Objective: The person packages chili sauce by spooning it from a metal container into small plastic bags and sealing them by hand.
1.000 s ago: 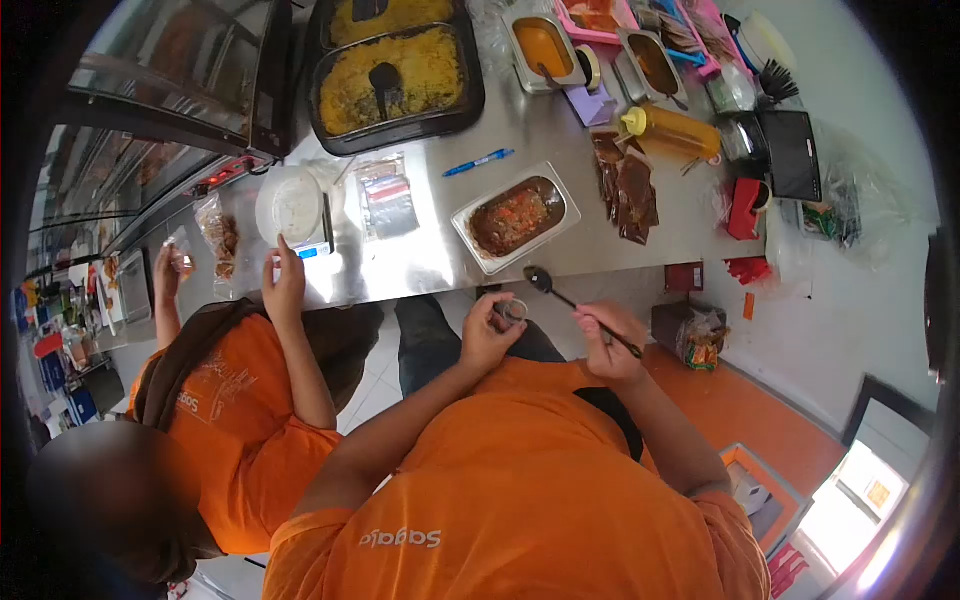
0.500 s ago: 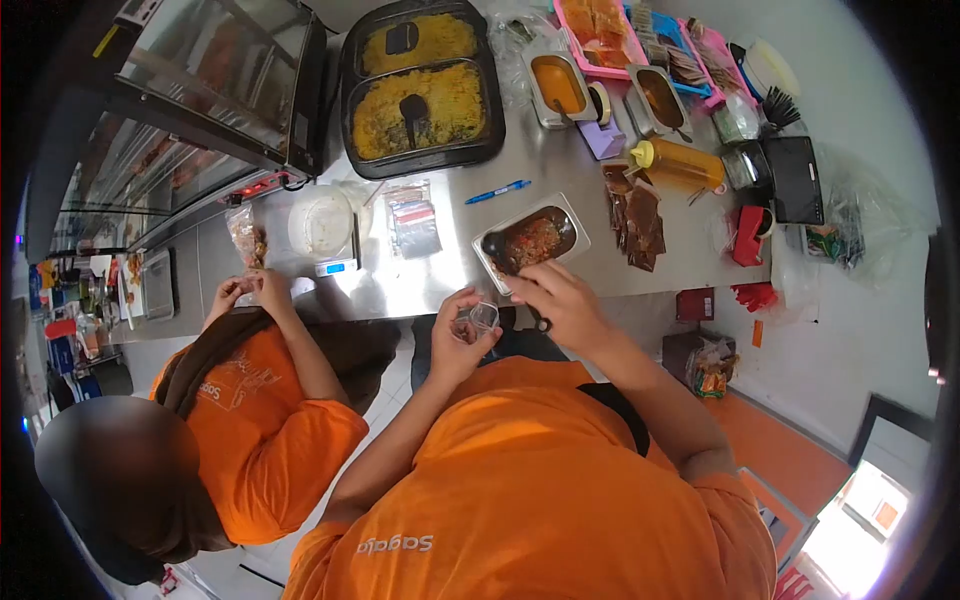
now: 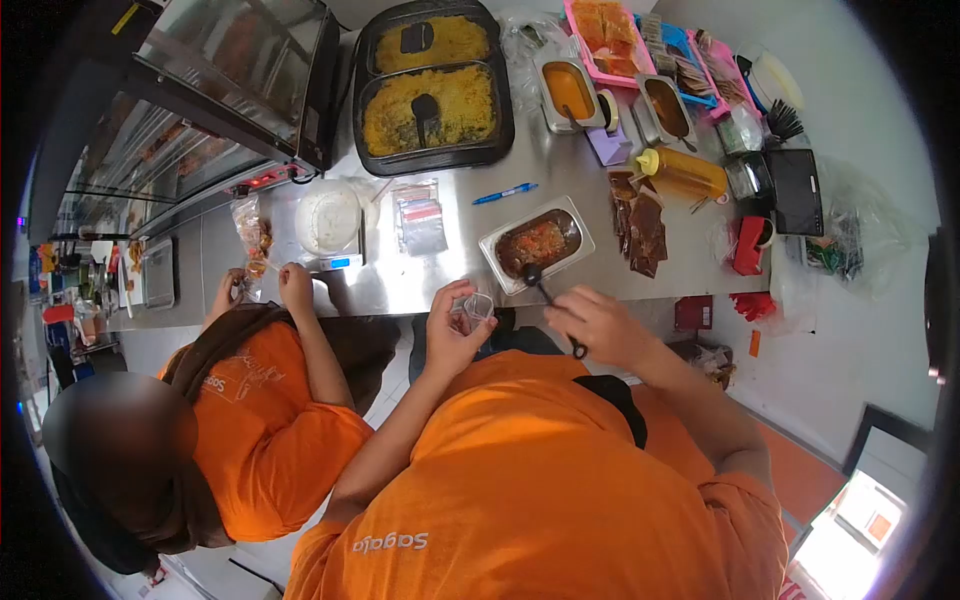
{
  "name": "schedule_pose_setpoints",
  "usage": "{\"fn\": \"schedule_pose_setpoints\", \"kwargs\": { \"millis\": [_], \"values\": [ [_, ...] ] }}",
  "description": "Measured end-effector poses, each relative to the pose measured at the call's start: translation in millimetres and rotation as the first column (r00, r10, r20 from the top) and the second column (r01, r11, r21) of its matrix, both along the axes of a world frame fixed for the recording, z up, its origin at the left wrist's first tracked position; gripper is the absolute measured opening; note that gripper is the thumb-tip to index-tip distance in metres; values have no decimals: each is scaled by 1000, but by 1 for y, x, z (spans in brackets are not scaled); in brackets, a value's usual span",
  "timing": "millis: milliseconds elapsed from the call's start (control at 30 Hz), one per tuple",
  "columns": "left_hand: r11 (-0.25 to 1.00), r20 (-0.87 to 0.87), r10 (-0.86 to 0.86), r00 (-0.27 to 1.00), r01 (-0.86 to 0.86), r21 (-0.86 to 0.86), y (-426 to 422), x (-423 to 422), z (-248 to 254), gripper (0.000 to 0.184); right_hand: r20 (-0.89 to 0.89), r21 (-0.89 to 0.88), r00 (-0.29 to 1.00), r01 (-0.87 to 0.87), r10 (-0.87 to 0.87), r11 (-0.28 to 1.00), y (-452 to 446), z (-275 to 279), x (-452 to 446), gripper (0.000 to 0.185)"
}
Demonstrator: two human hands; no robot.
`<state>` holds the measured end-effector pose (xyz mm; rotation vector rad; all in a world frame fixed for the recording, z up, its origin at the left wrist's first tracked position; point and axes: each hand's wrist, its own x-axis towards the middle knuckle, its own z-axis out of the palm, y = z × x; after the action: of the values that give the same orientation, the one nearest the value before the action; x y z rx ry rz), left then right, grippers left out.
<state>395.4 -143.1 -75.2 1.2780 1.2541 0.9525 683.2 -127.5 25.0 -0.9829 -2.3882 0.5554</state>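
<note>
A small clear cup [image 3: 478,308] is held upright by my left hand [image 3: 454,328], just in front of the table's edge. My right hand [image 3: 598,325] grips the handle of a black spoon [image 3: 534,277]. The spoon's bowl rests at the near edge of the red, chunky sauce [image 3: 540,240] inside a metal tray [image 3: 582,208]. A blue pen [image 3: 504,194] lies behind the tray, and brown sauce packets [image 3: 640,228] lie to its right.
At the left, a co-worker [image 3: 250,410] handles a plastic bag of food [image 3: 253,240] beside a scale with a white container [image 3: 328,217]. A black two-part pan [image 3: 507,120] stands behind. A yellow-capped bottle [image 3: 690,175] lies at the right, near metal sauce containers.
My right hand has moved right and slightly down, drawing the spoon's bowl from the tray's left part to its near edge. The co-worker's hands have moved apart. The view has shifted slightly.
</note>
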Motion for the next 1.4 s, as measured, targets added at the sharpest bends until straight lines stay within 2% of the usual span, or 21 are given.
{"fn": "schedule_pose_setpoints", "kwargs": {
  "millis": [67, 100, 167, 200, 267, 300, 367, 467, 567, 667, 767, 867, 967, 1067, 1167, 1267, 1367, 1400],
  "values": [
    [998, -3, -41, 999, 41, -39, -2, 1, 3, 52, 68, 8, 994, 86, -86, 996, 0, -3, 12, 27],
    [997, -4, -61, 998, 61, -54, -2, 3, 4, 52, 23, 20, 993, 117, -117, 993, 1, -1, 10, 25],
    [965, 194, -100, 976, 142, -219, -4, 6, -4, 50, -73, 40, 982, 178, -175, 983, 6, 3, -3, 21],
    [936, 290, -106, 951, 194, -294, -3, 8, -2, 50, -133, -56, 972, 189, -195, 980, 7, 1, -8, 19],
    [885, 360, -100, 928, 248, -395, -1, 11, 1, 51, -244, -247, 937, 190, -251, 950, 10, -9, -15, 15],
    [854, 395, -92, 914, 277, -441, 0, 13, 4, 52, -255, -222, 926, 224, -278, 949, 14, -16, -13, 14],
    [867, 427, -74, 901, 270, -418, 1, 16, 7, 52, -278, -172, 903, 288, -327, 942, 24, -28, -11, 12],
    [870, 447, -41, 894, 252, -424, 6, 15, 9, 52, -260, -160, 927, 234, -269, 959, 20, 6, -8, 16],
    [894, 448, 13, 894, 190, -406, 2, 7, 1, 52, -191, -134, 975, 87, -111, 987, 6, 17, -5, 18],
    [918, 413, 56, 909, 116, -379, 4, -1, -4, 51, -209, -148, 978, -1, -30, 989, -2, 4, -1, 18],
    [926, 393, 71, 917, 86, -369, 3, -3, -1, 51, -178, -61, 984, -8, -3, 998, 5, -7, 18, 16],
    [903, 399, -1, 917, 172, -394, 5, -2, -2, 50, -143, -59, 962, 225, -231, 973, 14, -22, 32, 14],
    [886, 432, -47, 901, 238, -399, 8, 7, 3, 50, -159, -14, 925, 347, -344, 938, 26, -37, 18, 13],
    [892, 457, -46, 888, 243, -382, 11, 14, 13, 51, -25, -40, 892, 451, -452, 892, 31, -74, -4, 14],
    [900, 425, -57, 903, 231, -370, 13, 17, 24, 52, -216, -335, 843, 411, -493, 848, 27, -70, -28, 18],
    [910, 409, -60, 910, 218, -351, 11, 22, 32, 53, -163, -303, 802, 513, -574, 803, 31, -60, -31, 19],
    [914, 395, -111, 912, 250, -320, 12, 26, 32, 53, -143, -277, 878, 407, -456, 870, 29, -85, -33, 20],
    [914, 386, -132, 913, 263, -309, 13, 26, 33, 53, -168, -349, 870, 387, -463, 854, 29, -80, -34, 22]
  ]
}}
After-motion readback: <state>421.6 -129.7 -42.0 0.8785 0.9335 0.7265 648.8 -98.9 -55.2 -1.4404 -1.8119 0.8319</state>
